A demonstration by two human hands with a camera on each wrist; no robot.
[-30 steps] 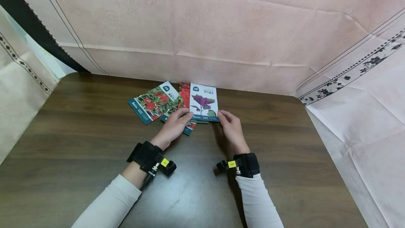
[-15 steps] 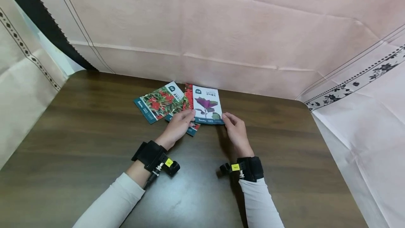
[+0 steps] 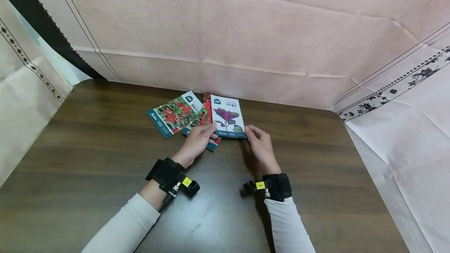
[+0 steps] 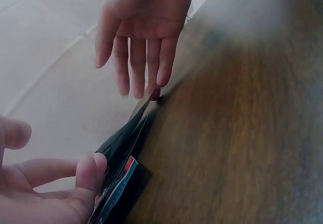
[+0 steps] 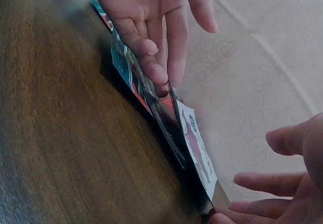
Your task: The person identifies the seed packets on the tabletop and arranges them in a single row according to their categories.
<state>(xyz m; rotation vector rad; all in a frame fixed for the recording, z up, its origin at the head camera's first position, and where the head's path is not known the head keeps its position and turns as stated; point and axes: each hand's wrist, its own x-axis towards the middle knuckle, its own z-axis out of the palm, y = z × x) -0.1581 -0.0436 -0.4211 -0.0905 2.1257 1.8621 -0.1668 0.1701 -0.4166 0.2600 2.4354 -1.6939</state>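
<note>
In the head view, a plant-picture card (image 3: 226,114) with a purple-leaved plant lies between my hands near the far edge of the table. My left hand (image 3: 197,141) pinches its lower left corner; my right hand (image 3: 261,145) pinches the lower right corner. The right wrist view shows the purple plant card (image 5: 199,151) tilted up above dark card edges. A red-flower card (image 3: 174,114) lies slanted at the left. Another red-flower card (image 3: 206,110) is partly covered by the purple plant card. A further card corner (image 3: 212,146) shows below my left hand.
The wooden table (image 3: 123,159) has a rounded far edge. Behind it hangs a pale pink patterned cloth (image 3: 225,34), and a floral-bordered white cloth (image 3: 404,136) hangs at the right. Both wrists wear black straps with small cameras.
The purple plant card has turned slightly and slid a little left over the red-flower card beneath. A card edge that showed below it is now hidden. Both hands keep their pinch; the view has shifted slightly.
</note>
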